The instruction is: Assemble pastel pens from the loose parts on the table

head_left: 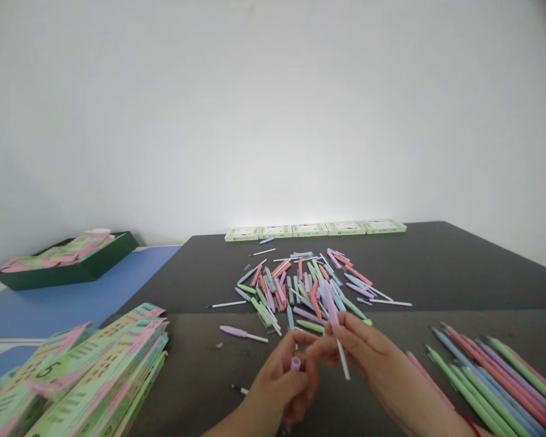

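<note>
Pinching between its fingers a tapered purple pen piece (pixel 331 306), the right hand (pixel 361 343) was closed on it, with a white refill (pixel 343 362) slanting out of the near end, below the grip. The left hand (pixel 286 382) was curled shut around a purple pen tube (pixel 295 364), its open round end facing up just beside the right hand's fingertips; whether the two hands touched could not be told. Beyond both grips, a loose heap of purple, red, blue and green pen parts (pixel 315 306) and white refills lay on the black table (pixel 437 267), with a row of flat pale-green boxes (pixel 309 230) farther out against the wall. Left of the left hand's grip were a loose purple piece with a refill (pixel 234 331) and, farther over, stacked green-and-pink packets (pixel 104 364). Right of the right hand's grip, longer coloured pens (pixel 495 376) lay side by side, slanting toward the person.
</note>
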`<state>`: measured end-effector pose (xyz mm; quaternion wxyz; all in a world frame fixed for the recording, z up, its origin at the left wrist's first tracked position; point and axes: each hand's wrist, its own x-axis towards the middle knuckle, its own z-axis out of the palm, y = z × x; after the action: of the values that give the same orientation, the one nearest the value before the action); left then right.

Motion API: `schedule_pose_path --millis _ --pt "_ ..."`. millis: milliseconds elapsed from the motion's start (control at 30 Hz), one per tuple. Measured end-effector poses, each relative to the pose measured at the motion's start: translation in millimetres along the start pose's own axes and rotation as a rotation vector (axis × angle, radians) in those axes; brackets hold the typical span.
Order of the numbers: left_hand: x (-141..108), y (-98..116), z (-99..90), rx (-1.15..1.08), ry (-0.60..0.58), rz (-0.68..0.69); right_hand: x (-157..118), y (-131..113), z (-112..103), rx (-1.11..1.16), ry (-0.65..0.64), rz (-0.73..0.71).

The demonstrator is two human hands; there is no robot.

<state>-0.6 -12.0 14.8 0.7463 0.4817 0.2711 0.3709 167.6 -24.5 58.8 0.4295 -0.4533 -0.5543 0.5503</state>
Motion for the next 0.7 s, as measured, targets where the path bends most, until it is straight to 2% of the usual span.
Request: schedule_pose_path --millis 100,200,300,433,600,700 --pt "0 4 2.6 -0.167 -0.090 -0.030 5 -10 4 -0.035 0.145 -0.105" --pt "1 5 1.5 -0.219 -0.140 -0.017 12 -14 14 -0.073 0.142 -0.172" --pt "-1 2 -1.0 -0.108 -0.133 0.074 14 -15 26 -0.091 0.085 -0.190" --pt "-11 7 -0.5 0.148 -0.096 0.179 4 -13 34 -0.122 0.072 -0.242" --pt "-20 15 5.2 0.328 -0.227 0.159 -15 -12 32 -0.140 0.043 -0.372" --pt "-21 9 5.9 0.335 -0.230 0.199 -22 -14 32 -0.110 0.012 -0.390"
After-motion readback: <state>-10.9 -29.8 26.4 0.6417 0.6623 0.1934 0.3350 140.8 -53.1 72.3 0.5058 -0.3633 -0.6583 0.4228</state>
